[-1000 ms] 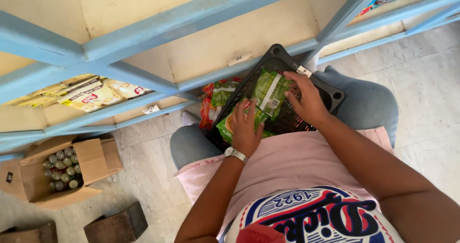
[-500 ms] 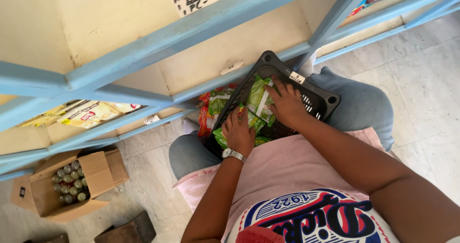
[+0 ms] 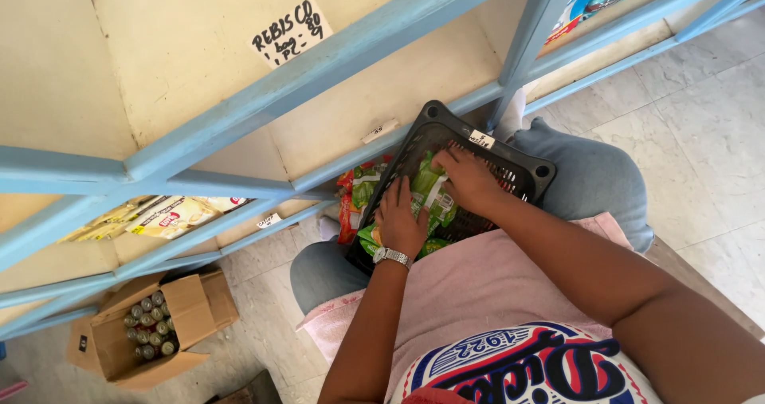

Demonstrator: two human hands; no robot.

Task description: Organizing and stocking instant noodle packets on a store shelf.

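Since the earlier frame both hands have sunk deeper into the black basket (image 3: 522, 169) on the lap. The right hand (image 3: 470, 182) now lies with its grip curled over a green snack packet (image 3: 430, 193) near the basket's middle; the left hand (image 3: 401, 225), wearing a silver watch (image 3: 390, 256), presses packets at the near edge. Red packets (image 3: 348, 201) lie along the basket's left edge, under the blue shelf (image 3: 319, 53).

A blue-framed shelf (image 3: 335, 53) is seen above a tiled floor (image 3: 717, 133). An open cardboard box (image 3: 191, 312) of small bottles (image 3: 147, 324) is placed below; yellow packets (image 3: 167, 215) are stacked on a shelf.
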